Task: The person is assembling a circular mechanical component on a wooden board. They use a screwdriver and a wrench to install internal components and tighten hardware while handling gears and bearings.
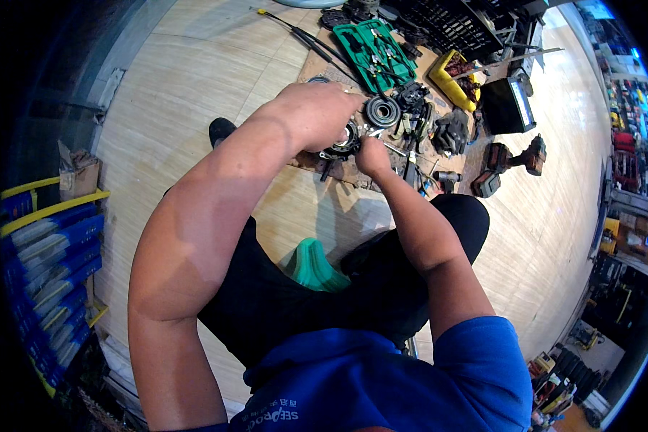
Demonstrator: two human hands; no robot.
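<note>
My left hand (318,115) reaches over a round black metal part (346,138) with a bright ring, its fingers bent down onto the rim and partly hidden. Close by on the right, my right hand (372,156) is closed in a fist at the part's edge. A small silver piece (374,133) shows by its fingers, but what the fist holds is hidden. Just beyond the hands lies a grooved pulley (382,111) with a bearing-like centre. All of this rests on a brown cardboard sheet (349,175).
Beyond lie a green tool case (374,57), a yellow container (453,79) and a black box-shaped battery (507,106). Dark gloves (451,132) and a cordless power tool (529,156) are at the right. A green stool (312,266) stands beneath me. Packaged goods (54,252) fill a left rack.
</note>
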